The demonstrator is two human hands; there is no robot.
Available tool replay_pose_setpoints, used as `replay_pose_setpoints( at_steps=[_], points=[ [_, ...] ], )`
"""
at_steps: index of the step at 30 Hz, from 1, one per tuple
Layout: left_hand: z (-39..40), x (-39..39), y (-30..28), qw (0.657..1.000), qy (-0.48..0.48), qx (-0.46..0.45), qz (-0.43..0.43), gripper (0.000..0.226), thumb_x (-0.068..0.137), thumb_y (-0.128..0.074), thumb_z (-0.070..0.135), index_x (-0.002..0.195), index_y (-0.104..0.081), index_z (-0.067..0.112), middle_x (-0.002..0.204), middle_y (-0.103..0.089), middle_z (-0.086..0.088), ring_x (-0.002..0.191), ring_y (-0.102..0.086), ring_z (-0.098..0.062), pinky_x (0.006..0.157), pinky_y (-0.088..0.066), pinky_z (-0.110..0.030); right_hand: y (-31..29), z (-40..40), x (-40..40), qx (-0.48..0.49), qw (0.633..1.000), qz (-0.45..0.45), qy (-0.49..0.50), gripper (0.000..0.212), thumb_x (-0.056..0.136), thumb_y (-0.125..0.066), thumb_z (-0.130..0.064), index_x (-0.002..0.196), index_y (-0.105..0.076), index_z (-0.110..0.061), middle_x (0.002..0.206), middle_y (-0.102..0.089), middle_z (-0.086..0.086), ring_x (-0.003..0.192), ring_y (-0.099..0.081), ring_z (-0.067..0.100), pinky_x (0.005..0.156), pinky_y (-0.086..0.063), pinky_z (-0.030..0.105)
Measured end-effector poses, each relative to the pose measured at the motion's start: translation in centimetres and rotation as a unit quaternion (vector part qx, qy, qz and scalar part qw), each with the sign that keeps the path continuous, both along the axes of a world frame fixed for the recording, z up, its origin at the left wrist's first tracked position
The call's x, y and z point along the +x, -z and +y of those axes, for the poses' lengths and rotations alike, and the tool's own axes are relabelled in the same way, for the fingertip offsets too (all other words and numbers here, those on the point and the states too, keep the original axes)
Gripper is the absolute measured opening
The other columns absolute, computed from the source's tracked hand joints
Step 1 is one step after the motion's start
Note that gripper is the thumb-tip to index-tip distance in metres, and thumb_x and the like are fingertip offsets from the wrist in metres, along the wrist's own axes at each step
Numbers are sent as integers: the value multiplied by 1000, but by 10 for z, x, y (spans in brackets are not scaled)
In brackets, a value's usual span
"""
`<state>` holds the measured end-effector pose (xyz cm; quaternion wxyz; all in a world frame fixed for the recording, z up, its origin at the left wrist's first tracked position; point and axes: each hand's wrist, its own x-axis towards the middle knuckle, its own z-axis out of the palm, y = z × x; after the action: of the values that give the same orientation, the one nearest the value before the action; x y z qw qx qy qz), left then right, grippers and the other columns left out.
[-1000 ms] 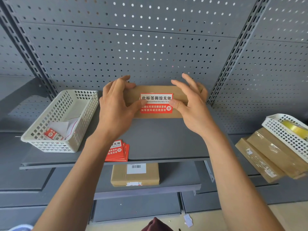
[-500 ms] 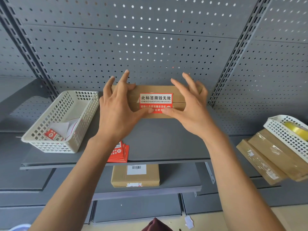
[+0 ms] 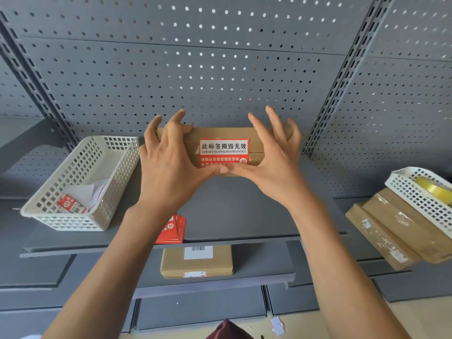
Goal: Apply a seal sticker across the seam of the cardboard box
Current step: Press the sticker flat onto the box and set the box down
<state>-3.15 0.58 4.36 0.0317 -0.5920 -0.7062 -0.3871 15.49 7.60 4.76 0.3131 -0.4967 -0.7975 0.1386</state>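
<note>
A flat brown cardboard box (image 3: 215, 134) lies on the grey shelf (image 3: 232, 211) against the pegboard. A red and white seal sticker (image 3: 223, 150) lies across its lengthwise seam. My left hand (image 3: 171, 165) rests on the box's left part and my right hand (image 3: 274, 162) on its right part, fingers spread. Both thumbs press the sticker's lower edge and their tips meet there. The box's ends are hidden under my hands.
A white mesh basket (image 3: 49, 211) with sticker backings stands at the left. A stack of red stickers (image 3: 173, 231) lies near the shelf's front edge. Another box (image 3: 195, 263) sits one shelf lower. At the right are stacked boxes (image 3: 401, 231) and a second basket (image 3: 420, 196) with yellow tape.
My thumbs slid down and inward along the sticker from its sides to its lower edge, where they now touch. My fingers spread wider.
</note>
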Motion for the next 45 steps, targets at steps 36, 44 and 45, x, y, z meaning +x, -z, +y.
replay_pose_setpoints(
  at_steps=[36, 44, 45],
  points=[
    [9, -6, 2, 986, 8, 97, -133, 40, 81, -68, 58, 104, -57, 28, 133, -61, 18, 130, -47, -13, 102, -43, -50, -1, 4, -10, 41, 978, 199, 41, 27, 85, -69, -48, 108, -72, -35, 118, -60, -24, 128, -38, 14, 106, -38, 36],
    [12, -8, 6, 987, 7, 88, -134, 30, 85, -64, 50, 103, -58, 27, 132, -60, 19, 130, -45, -15, 101, -42, -53, 2, 3, -14, 48, 969, 239, 52, 17, 90, -66, -36, 104, -75, -35, 106, -61, -24, 125, -42, 17, 105, -37, 48],
    [11, -9, 6, 987, 8, 87, -133, 29, 86, -63, 49, 103, -57, 27, 133, -60, 19, 131, -44, -15, 102, -42, -53, 2, 3, -14, 49, 968, 239, 52, 17, 90, -65, -35, 104, -75, -35, 106, -61, -25, 125, -41, 16, 105, -37, 49]
  ],
)
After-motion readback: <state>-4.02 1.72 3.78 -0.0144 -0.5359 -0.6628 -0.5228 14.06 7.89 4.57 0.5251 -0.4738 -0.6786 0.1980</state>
